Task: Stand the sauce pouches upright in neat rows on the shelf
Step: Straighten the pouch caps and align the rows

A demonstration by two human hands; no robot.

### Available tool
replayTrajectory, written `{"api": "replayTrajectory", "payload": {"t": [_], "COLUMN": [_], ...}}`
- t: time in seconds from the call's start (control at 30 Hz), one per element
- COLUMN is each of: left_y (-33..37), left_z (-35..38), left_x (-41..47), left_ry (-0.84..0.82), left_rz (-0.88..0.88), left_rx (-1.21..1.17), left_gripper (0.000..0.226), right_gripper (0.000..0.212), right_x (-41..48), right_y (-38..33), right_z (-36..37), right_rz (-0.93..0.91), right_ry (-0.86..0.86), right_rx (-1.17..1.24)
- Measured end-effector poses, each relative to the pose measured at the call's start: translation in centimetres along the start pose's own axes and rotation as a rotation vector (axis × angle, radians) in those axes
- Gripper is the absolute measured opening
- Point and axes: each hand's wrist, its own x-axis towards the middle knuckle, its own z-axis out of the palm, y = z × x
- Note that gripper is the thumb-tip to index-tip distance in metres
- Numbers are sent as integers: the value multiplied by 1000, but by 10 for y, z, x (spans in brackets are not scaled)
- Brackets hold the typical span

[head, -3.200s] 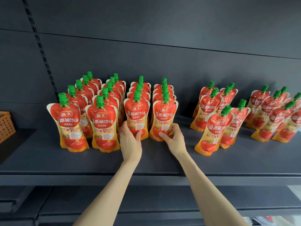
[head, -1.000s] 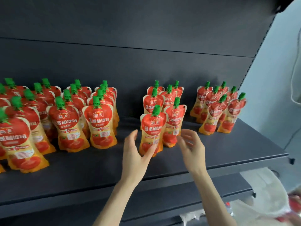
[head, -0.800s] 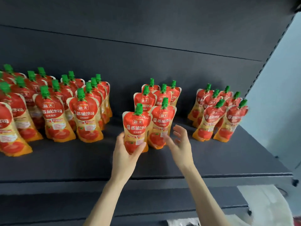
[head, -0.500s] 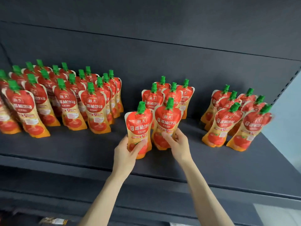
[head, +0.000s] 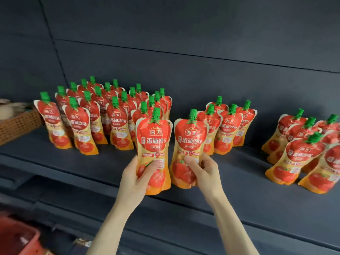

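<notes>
**Step in hand: seating two pouches at the near end of their rows.**

My left hand [head: 135,181] grips the left pouch [head: 153,137] low on its body. My right hand [head: 207,173] grips the right pouch [head: 190,138] the same way. Both pouches are upright with caps up and labels facing near. They sit side by side with a narrow gap between them, at the near part of the shelf [head: 239,196]. I cannot tell whether their bases touch the shelf.

Procedure, as I judge it:
1. Set each base flat before loosening the grip. A soft pouch will probably lean if it is released on one corner.
2. Line the left pouch up with the right-hand column of the left block [head: 103,115], just behind it.
3. Line the right pouch up with the middle cluster [head: 228,124], which stands just behind and to its right.
4. Keep the labels square to the near edge.
5. Draw the fingers straight back so that no neighbour is knocked.

The right cluster [head: 301,151] leans and looks unsorted, so I take it as the next work.

**Hand pose.** Both forearms reach up and away from the near edge, converging slightly. On each hand the thumb lies across the label face. The left fingers wrap out of sight behind the pouch. The right fingers curl round the right edge of the right pouch.
</notes>
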Motion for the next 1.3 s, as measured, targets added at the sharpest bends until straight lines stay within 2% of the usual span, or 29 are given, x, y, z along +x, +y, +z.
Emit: {"api": "replayTrajectory", "payload": {"t": [0.2, 0.4, 0.57, 0.73, 0.83, 0.97, 1.07, 1.3], "left_y": [-9, -19, -27, -44, -55, -67, -74, -78], "left_z": [-86, -167, -185, -184, -181, -182, -181, -176], "left_x": [19, 52, 76, 102, 101, 88, 82, 86], "left_ry": [36, -58, -184, -240, -253, -99, 9, 70], "left_rz": [-1, 6, 24, 44, 36, 142, 202, 171], "left_rx": [11, 53, 131, 137, 173, 322, 461, 487], "left_gripper": [30, 28, 29, 30, 41, 57, 59, 55], "right_gripper": [8, 12, 16, 20, 27, 45, 44, 40], "right_x": [2, 2, 4, 17, 18, 17, 16, 17], "right_y": [12, 26, 29, 38, 48, 58, 57, 55], "right_z": [86, 162, 183, 182, 180, 176, 173, 173], "right_rz": [-42, -51, -46, 0, 29, 56, 61, 45], "right_ry": [-14, 99, 191, 235, 224, 231, 264, 303], "right_rx": [7, -2, -65, -121, -146, -300, -383, -475]}}
